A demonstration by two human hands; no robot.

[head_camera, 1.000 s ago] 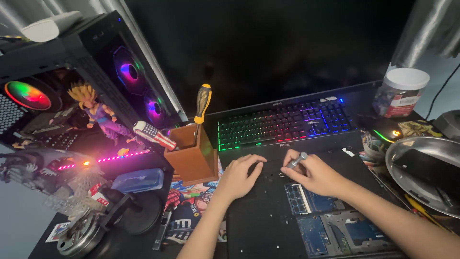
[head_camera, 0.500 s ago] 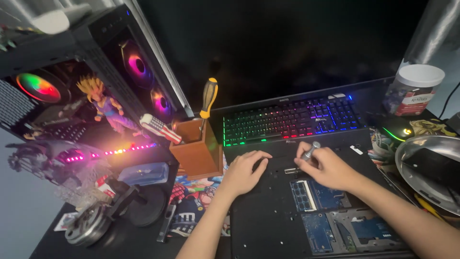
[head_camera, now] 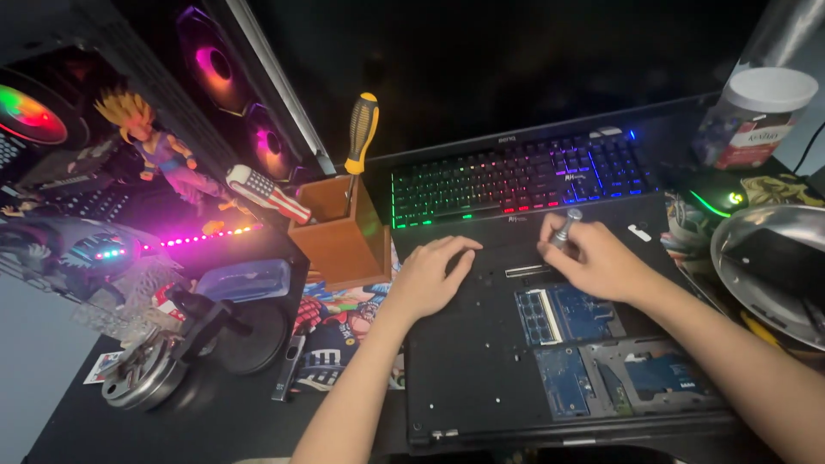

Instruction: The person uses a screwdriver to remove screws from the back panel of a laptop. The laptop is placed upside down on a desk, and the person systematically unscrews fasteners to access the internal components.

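An upturned laptop (head_camera: 490,361) lay near on the dark bench (head_camera: 215,412), bottom cover off on the right, blue circuit boards (head_camera: 593,344) exposed. Left hand (head_camera: 430,279) rested flat on the laptop's black base, fingers spread loosely, holding nothing. Right hand (head_camera: 593,258) sat just right of it, over the far edge of the open bay, fingers pinched around a small silver screwdriver (head_camera: 565,228) held tilted, tip down toward the laptop; tip contact could not be told. On the near left stood a round metal object (head_camera: 142,378) and a black disc-shaped stand (head_camera: 249,331), with a blue plastic case (head_camera: 241,279) just beyond. A wooden holder (head_camera: 339,232) stood left of the left hand, a yellow-and-black screwdriver (head_camera: 361,133) upright in it. A metal bowl (head_camera: 765,258) sat at the right edge. Farther off, a backlit keyboard (head_camera: 516,176) glowed green, red and blue just beyond the laptop. A jar with a white lid (head_camera: 756,116) stood far right. Far left, a figurine with yellow hair (head_camera: 150,146) stood before a computer case with glowing fans (head_camera: 215,69).
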